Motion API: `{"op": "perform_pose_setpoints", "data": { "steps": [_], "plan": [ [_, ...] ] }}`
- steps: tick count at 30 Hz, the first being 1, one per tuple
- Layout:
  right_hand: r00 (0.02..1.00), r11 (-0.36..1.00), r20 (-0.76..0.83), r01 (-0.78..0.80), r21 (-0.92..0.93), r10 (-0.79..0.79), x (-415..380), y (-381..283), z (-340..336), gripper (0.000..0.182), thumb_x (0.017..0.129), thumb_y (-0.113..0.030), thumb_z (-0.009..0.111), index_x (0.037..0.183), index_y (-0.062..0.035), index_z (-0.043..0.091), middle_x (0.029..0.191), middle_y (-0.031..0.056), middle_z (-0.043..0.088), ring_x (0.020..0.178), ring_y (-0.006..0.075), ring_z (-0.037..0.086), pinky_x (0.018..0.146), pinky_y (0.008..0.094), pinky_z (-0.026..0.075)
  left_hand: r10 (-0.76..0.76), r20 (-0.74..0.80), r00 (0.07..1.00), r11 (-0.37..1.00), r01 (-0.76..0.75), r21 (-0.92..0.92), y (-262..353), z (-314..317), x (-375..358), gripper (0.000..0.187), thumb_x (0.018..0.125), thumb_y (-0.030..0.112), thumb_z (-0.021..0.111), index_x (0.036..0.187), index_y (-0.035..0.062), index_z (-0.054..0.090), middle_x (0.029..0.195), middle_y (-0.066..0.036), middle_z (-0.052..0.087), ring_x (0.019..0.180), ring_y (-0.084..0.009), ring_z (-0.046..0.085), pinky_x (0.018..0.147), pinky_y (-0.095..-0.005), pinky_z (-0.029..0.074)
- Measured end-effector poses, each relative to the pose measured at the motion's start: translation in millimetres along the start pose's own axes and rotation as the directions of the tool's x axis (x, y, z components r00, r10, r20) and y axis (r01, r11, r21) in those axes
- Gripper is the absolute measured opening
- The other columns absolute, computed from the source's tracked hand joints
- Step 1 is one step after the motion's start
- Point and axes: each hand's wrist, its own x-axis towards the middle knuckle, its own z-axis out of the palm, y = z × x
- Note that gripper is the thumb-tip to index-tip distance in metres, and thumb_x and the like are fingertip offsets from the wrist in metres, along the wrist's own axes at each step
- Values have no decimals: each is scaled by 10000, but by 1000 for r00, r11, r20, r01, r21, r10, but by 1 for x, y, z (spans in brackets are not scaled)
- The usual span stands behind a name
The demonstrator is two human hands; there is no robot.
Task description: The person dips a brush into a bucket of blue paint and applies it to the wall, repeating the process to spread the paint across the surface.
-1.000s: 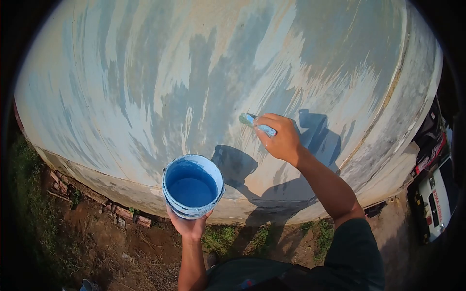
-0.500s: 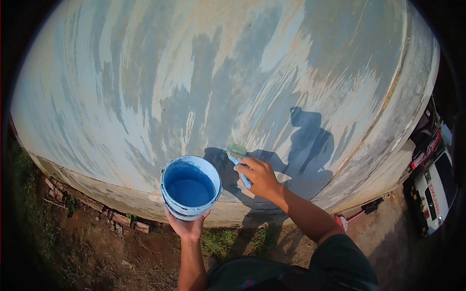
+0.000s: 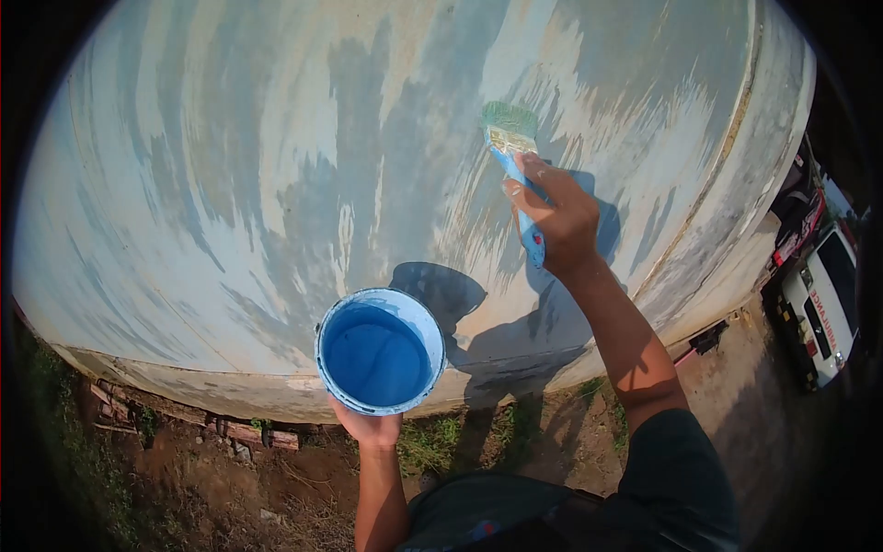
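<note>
My right hand (image 3: 559,213) is closed round the blue handle of a paintbrush (image 3: 511,138). Its wide bristles, tinted green, point up and lie against the wall (image 3: 414,166), which carries streaks of grey-blue paint over a paler coat. Lower down, my left hand (image 3: 368,425) supports a paint bucket (image 3: 434,322) from below. Blue paint (image 3: 377,359) shows inside it, and smears cover the rim. The bucket hides most of the left fingers.
A ledge (image 3: 704,216) runs along the wall's right side. At the foot are bricks (image 3: 262,434), grass (image 3: 432,446) and bare soil (image 3: 221,478). A white vehicle (image 3: 828,304) marked as an ambulance stands at the far right.
My right hand has moved the paintbrush up and slightly right along the wall. The bucket in my left hand has shifted a little right, and the view has tilted slightly.
</note>
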Motion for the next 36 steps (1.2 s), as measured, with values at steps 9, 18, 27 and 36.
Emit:
{"op": "perform_pose_setpoints", "data": {
  "steps": [9, 18, 27, 36],
  "plan": [
    [714, 810, 695, -453, 371, 81, -200, -116, 20, 216, 827, -63, 799, 1041, -71, 764, 1109, 147, 756, 1064, 282, 751, 866, 380, 637, -143, 18, 990, 989, 143, -36, 22, -28, 11, 640, 1105, 533, 489, 1562, 86, 504, 1595, -119, 529, 1441, -321, 523, 1223, -523, 433],
    [133, 74, -10, -487, 870, 991, -91, -67, 20, 111, 1006, -38, 731, 1063, 55, 708, 1075, 182, 743, 966, 273, 748, 816, 361, 654, -194, -231, 953, 980, 176, -98, 17, -47, 5, 546, 1113, 478, 517, 1479, 77, 568, 1478, -105, 613, 1347, -297, 591, 1166, -487, 490],
    [-14, 117, -180, -713, 692, 984, -233, -142, 74, 194, 1037, -72, 682, 1131, 97, 670, 1110, 165, 701, 939, 234, 727, 822, 373, 663, -258, -197, 946, 963, 236, -128, 21, -17, 0, 760, 1039, 648, 514, 1632, 182, 422, 1686, -118, 411, 1521, -408, 406, 1196, -711, 343],
    [-527, -255, -104, -565, 785, 844, -211, -142, 71, 189, 1031, -93, 698, 1127, 68, 722, 1158, 158, 721, 1016, 253, 725, 894, 351, 651, -282, -215, 935, 954, 296, 37, 24, -44, -9, 760, 1036, 673, 490, 1633, 207, 416, 1685, -111, 410, 1513, -404, 413, 1143, -708, 372]
  ]
}}
